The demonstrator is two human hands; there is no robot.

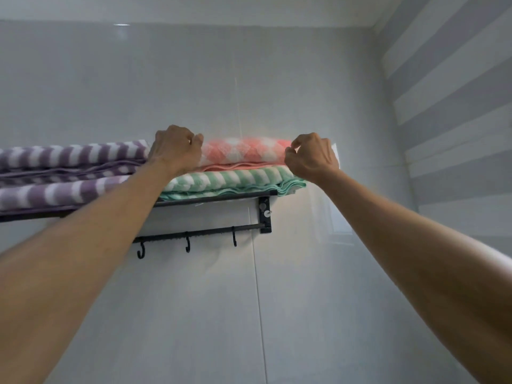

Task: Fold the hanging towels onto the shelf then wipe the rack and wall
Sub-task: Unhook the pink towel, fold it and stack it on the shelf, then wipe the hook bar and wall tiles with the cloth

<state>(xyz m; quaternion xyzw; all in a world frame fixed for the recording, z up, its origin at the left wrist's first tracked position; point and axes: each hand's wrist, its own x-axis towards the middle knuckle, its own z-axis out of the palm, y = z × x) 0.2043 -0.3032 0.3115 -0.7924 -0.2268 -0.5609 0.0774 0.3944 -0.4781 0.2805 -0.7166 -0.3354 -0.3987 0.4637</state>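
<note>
On the shelf (216, 200), left hand (176, 149) and right hand (313, 156) are pinching opposite ends of the pink towel (243, 152) lying between them.

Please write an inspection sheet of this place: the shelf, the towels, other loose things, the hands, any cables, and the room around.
Surface: black wall rack with a shelf on top and a bar with three hooks below; nothing hangs on the hooks.
Job's things: pink towel folded on top of green towel; purple striped towels folded at the left.
Clutter: nothing seen.
Hands: left hand grips the pink towel's left end; right hand pinches its right end.
Cables: nothing seen.
Surroundings: pale tiled wall behind; striped wall at the right.
</note>
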